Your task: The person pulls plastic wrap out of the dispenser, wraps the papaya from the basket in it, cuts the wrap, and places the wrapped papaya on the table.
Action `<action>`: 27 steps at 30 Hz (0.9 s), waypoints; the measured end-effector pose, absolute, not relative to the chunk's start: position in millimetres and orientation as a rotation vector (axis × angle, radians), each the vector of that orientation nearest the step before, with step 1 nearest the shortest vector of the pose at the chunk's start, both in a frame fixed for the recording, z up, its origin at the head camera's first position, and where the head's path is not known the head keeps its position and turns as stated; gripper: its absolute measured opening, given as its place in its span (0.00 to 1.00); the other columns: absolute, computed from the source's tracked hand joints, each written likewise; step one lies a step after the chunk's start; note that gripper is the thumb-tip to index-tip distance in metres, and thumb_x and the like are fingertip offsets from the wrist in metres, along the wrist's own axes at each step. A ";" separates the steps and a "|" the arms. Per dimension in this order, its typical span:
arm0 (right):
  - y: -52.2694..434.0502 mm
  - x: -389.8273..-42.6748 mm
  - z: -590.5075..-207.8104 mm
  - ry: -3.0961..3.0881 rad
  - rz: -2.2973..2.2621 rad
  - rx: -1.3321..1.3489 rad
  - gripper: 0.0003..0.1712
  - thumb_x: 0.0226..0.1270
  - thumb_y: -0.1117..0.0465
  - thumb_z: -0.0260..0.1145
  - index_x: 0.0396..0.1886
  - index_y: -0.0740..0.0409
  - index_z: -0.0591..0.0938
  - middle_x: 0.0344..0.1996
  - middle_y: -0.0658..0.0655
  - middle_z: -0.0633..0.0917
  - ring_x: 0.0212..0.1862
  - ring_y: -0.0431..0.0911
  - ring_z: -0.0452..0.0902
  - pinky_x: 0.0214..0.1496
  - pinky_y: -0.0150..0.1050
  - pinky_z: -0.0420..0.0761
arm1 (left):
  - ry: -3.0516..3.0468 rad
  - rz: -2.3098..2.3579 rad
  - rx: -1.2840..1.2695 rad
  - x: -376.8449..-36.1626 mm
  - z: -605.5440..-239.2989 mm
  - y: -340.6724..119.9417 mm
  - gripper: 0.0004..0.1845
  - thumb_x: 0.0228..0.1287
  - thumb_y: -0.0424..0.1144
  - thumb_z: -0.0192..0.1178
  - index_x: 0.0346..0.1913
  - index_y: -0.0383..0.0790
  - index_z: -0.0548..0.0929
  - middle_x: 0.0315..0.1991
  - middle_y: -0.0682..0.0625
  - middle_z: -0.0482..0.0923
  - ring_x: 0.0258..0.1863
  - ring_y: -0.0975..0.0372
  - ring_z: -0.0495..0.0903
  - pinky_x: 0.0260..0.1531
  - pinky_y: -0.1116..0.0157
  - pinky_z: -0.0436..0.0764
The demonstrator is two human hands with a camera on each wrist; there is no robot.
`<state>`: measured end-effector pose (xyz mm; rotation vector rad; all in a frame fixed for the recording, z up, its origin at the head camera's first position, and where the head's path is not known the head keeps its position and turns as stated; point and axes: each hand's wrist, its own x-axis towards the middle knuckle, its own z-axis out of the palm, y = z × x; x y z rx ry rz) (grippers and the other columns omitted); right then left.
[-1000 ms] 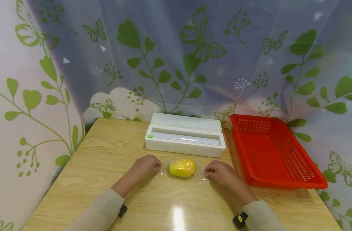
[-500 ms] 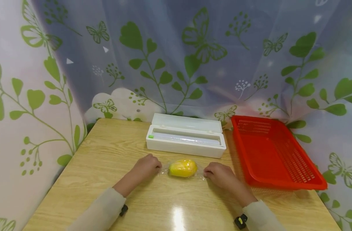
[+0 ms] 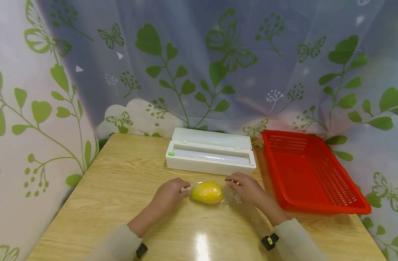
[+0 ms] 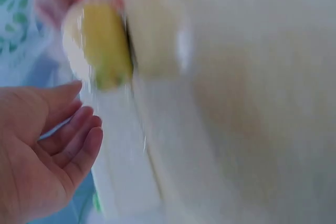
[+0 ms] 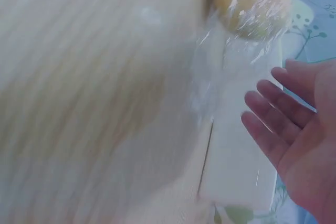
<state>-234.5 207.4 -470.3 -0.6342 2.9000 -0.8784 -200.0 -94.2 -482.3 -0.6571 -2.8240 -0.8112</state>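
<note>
Both hands lie relaxed, grips apart: the left hand (image 3: 169, 194) at nine o'clock and the right hand (image 3: 247, 188) at three o'clock of the film-wrapped yellow oval fruit (image 3: 207, 192) on the wooden bench (image 3: 114, 188).

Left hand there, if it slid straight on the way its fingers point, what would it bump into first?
Most likely the wrapped yellow fruit: the left hand lies just beside it, fingers aimed at its near end. Whether they already touch the film is unclear.
</note>
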 end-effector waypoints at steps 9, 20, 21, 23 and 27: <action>178.4 -250.7 -473.3 2.553 -1.217 -0.665 0.20 0.77 0.50 0.61 0.55 0.58 0.86 0.51 0.56 0.88 0.52 0.48 0.83 0.55 0.44 0.83 | -2.794 -1.063 -0.595 -182.6 -484.2 -68.4 0.06 0.68 0.41 0.66 0.41 0.43 0.87 0.35 0.56 0.83 0.34 0.67 0.76 0.36 0.70 0.79; 182.8 -249.6 -483.6 2.530 -1.254 -0.522 0.18 0.76 0.49 0.61 0.51 0.54 0.87 0.47 0.53 0.88 0.44 0.44 0.79 0.48 0.39 0.80 | -2.775 -1.222 -0.530 -193.4 -486.2 -60.3 0.11 0.68 0.42 0.66 0.50 0.42 0.86 0.40 0.53 0.80 0.38 0.64 0.76 0.39 0.67 0.79; 183.6 -249.1 -484.7 2.520 -1.274 -0.494 0.18 0.76 0.49 0.61 0.51 0.55 0.87 0.44 0.54 0.88 0.41 0.44 0.79 0.45 0.38 0.80 | -2.779 -1.233 -0.527 -194.7 -486.5 -59.1 0.13 0.68 0.42 0.66 0.52 0.41 0.85 0.41 0.52 0.80 0.38 0.64 0.76 0.39 0.68 0.79; 185.3 -247.3 -487.4 2.479 -1.334 -0.427 0.18 0.76 0.50 0.61 0.52 0.58 0.86 0.42 0.55 0.87 0.38 0.44 0.77 0.41 0.37 0.79 | -2.788 -1.265 -0.518 -197.3 -486.7 -56.6 0.16 0.68 0.43 0.67 0.55 0.40 0.84 0.44 0.51 0.79 0.39 0.64 0.76 0.40 0.69 0.80; 187.9 -241.4 -492.2 2.349 -1.465 -0.327 0.22 0.77 0.52 0.60 0.56 0.65 0.83 0.42 0.59 0.86 0.37 0.44 0.79 0.39 0.38 0.83 | -2.805 -1.330 -0.496 -201.2 -488.3 -52.8 0.20 0.68 0.45 0.66 0.58 0.40 0.83 0.48 0.50 0.77 0.40 0.64 0.76 0.39 0.70 0.80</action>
